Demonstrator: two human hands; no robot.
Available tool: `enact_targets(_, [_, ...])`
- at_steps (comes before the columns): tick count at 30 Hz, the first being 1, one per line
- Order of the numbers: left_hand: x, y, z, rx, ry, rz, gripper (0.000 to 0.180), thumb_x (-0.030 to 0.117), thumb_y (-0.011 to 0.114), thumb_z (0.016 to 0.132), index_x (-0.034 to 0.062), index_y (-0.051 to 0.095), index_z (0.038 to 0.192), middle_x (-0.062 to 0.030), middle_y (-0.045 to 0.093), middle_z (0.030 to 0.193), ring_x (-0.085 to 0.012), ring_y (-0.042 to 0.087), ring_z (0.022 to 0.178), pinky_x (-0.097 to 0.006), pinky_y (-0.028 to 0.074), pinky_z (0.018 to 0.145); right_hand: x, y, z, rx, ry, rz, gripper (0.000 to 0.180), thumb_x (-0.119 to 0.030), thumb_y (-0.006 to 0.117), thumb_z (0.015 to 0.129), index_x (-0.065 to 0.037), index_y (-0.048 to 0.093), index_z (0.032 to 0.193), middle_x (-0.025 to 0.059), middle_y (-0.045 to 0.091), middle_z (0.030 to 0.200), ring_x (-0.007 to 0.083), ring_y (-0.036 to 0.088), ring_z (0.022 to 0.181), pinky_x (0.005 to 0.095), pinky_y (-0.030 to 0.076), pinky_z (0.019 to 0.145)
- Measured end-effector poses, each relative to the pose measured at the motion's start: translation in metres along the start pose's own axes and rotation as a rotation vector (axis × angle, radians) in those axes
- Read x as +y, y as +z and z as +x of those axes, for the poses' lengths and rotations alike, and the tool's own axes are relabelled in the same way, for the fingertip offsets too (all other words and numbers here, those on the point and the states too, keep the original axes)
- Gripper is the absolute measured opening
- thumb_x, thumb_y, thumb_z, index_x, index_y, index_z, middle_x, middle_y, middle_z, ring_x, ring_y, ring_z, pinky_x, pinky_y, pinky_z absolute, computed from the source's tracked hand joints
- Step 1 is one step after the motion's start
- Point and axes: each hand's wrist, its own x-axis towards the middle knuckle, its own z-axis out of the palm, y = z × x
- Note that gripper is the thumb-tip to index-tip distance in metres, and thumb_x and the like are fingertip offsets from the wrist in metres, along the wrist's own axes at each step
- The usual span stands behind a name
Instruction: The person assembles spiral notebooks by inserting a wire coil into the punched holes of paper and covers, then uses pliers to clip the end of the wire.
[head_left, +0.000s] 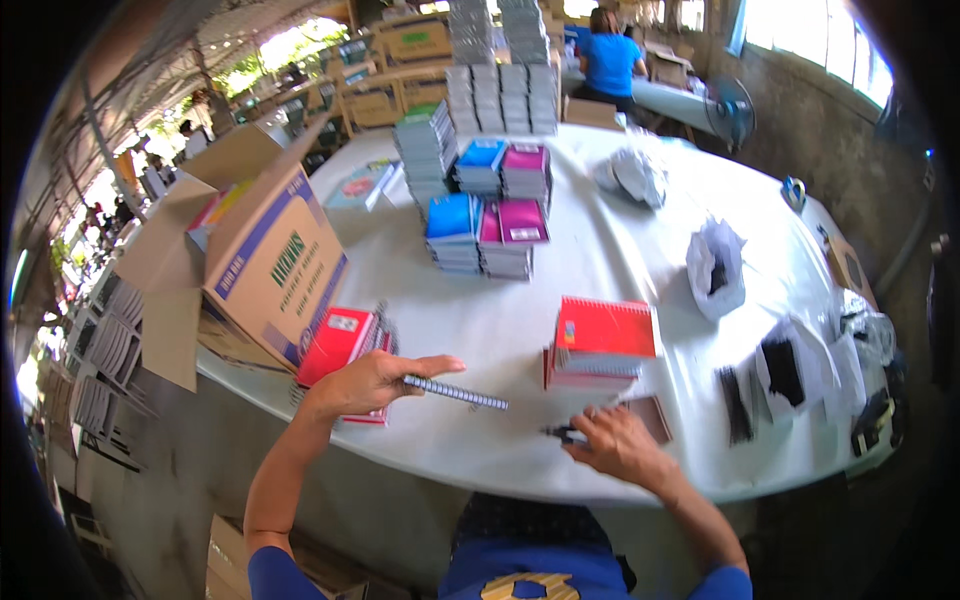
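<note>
My left hand [375, 383] is closed on a spiral notebook [462, 393], held nearly edge-on above the table so that its wire coil shows. Behind that hand lies a stack of red spiral notebooks [335, 340], partly covered by it. My right hand [615, 440] grips a small dark pointed tool [563, 434], which looks like pliers, with its tip toward the notebook. A flat brownish piece [652, 418] lies beside the right fingers. Just beyond stands another stack of red spiral notebooks [606, 328].
An open cardboard box [275, 265] stands at the left edge. Blue and purple notebook stacks [485, 220] rise mid-table, taller stacks [500, 100] behind. Plastic bags [715, 265], black thin strips [737, 405] and a tape roll [793, 193] lie right. A person [610, 65] sits beyond, near a fan [733, 110].
</note>
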Motion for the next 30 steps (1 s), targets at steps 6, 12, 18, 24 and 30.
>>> enact_targets(6, [-0.026, -0.077, 0.045, 0.610, -0.019, 0.146, 0.052, -0.002, 0.057, 0.091, 0.0181, 0.054, 0.139, -0.0060, 0.064, 0.130, -0.0139, 0.064, 0.111, -0.027, 0.047, 0.095, -0.001, 0.066, -0.005, 0.052, 0.053, -0.033, 0.044, -0.037, 0.072, 0.080, -0.005, 0.061, 0.108, 0.0167, 0.056, 0.118, 0.0304, 0.052, 0.114, 0.0496, 0.036, 0.099])
enact_targets(12, [-0.082, -0.160, 0.133, 0.876, -0.066, 0.122, 0.039, 0.012, 0.057, 0.097, 0.0175, 0.059, 0.135, -0.0043, 0.067, 0.117, -0.0093, 0.059, 0.098, -0.029, 0.047, 0.087, -0.007, 0.077, -0.009, 0.168, 0.174, 0.108, 0.044, -0.032, 0.071, 0.085, -0.007, 0.060, 0.119, 0.0128, 0.054, 0.122, 0.0312, 0.051, 0.113, 0.0495, 0.037, 0.100])
enact_targets(18, [-0.104, -0.245, 0.198, 1.063, 0.182, -0.558, 0.033, 0.018, 0.053, 0.102, 0.0115, 0.059, 0.134, -0.0026, 0.064, 0.113, -0.0104, 0.056, 0.094, -0.027, 0.046, 0.084, -0.008, 0.072, -0.005, 0.303, 0.198, 0.215, 0.045, -0.023, 0.077, 0.079, -0.005, 0.060, 0.117, 0.0162, 0.059, 0.116, 0.0379, 0.056, 0.104, 0.0480, 0.045, 0.090])
enact_targets(24, [-0.136, -0.310, 0.237, 1.081, 0.297, -0.448, 0.036, 0.018, 0.053, 0.102, 0.0098, 0.056, 0.136, -0.0048, 0.060, 0.123, -0.0125, 0.057, 0.104, -0.028, 0.046, 0.092, -0.006, 0.068, 0.000, 0.306, 0.220, 0.209, 0.045, -0.024, 0.079, 0.075, -0.006, 0.063, 0.113, 0.0132, 0.061, 0.113, 0.0342, 0.057, 0.103, 0.0467, 0.045, 0.090])
enact_targets(30, [-0.156, -0.327, 0.269, 1.198, 0.194, -0.057, 0.040, 0.017, 0.054, 0.100, 0.0078, 0.053, 0.139, -0.0045, 0.057, 0.134, -0.0148, 0.054, 0.117, -0.030, 0.038, 0.104, 0.007, 0.079, -0.005, 0.278, 0.171, 0.197, 0.053, -0.022, 0.080, 0.069, -0.006, 0.064, 0.118, 0.0140, 0.062, 0.116, 0.0314, 0.059, 0.105, 0.0455, 0.044, 0.091])
